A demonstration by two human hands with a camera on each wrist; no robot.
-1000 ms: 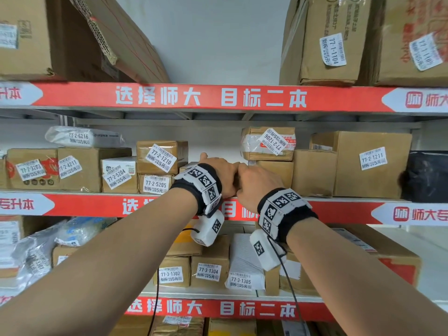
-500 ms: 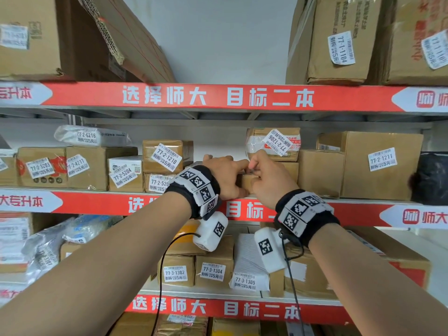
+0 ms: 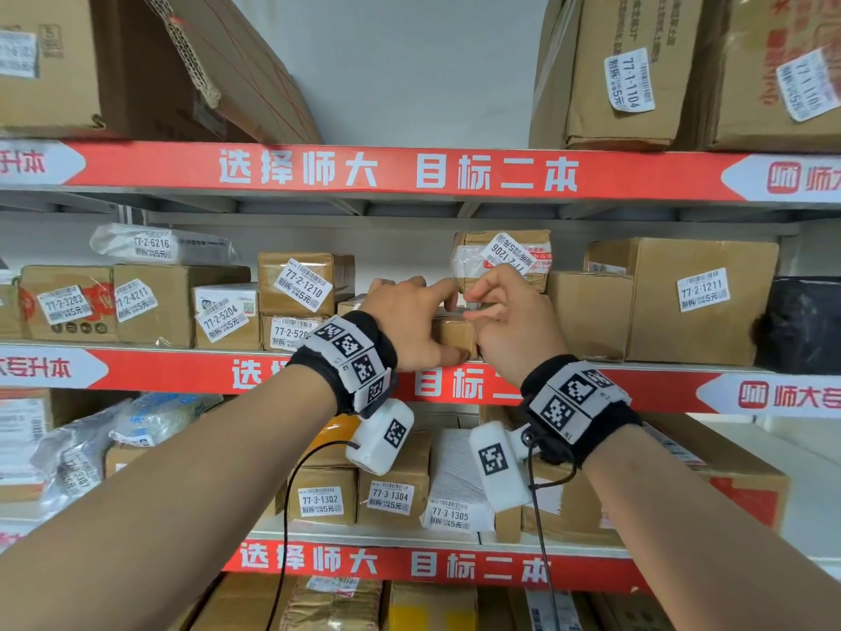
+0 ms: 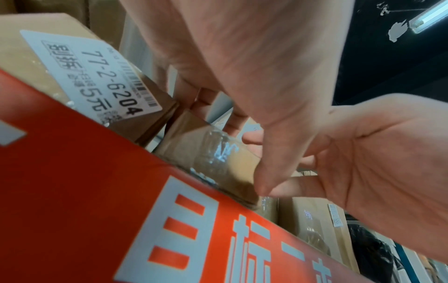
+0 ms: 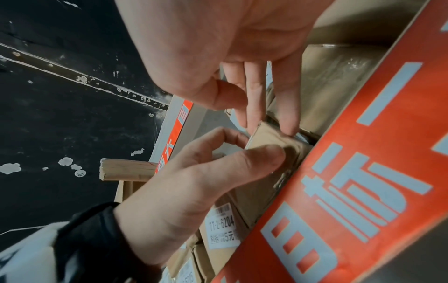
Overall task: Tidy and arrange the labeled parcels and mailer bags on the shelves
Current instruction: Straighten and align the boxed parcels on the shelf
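A small plain brown taped box (image 3: 456, 335) sits at the front edge of the middle shelf (image 3: 182, 371). My left hand (image 3: 428, 321) grips its left end, the thumb (image 5: 254, 159) pressed on the front face and the fingers over the top. My right hand (image 3: 496, 311) is beside it. Its straight fingertips (image 5: 286, 128) touch the box's top right edge, and its thumb stands off the box. In the left wrist view the box (image 4: 208, 153) shows shiny tape across it. Its label is hidden.
Box 77-2-1206 (image 3: 500, 261) lies just above and behind the hands. Stacked boxes 77-2-1210 (image 3: 305, 284) and 77-2-6204 (image 4: 72, 76) stand to the left. A plain box (image 3: 591, 311), box 77-2-1211 (image 3: 701, 302) and a black bag (image 3: 805, 321) stand to the right.
The small box has come forward to the shelf's front edge. My right hand, closed over it before, has loosened and spread its fingers. My left hand keeps its grip.
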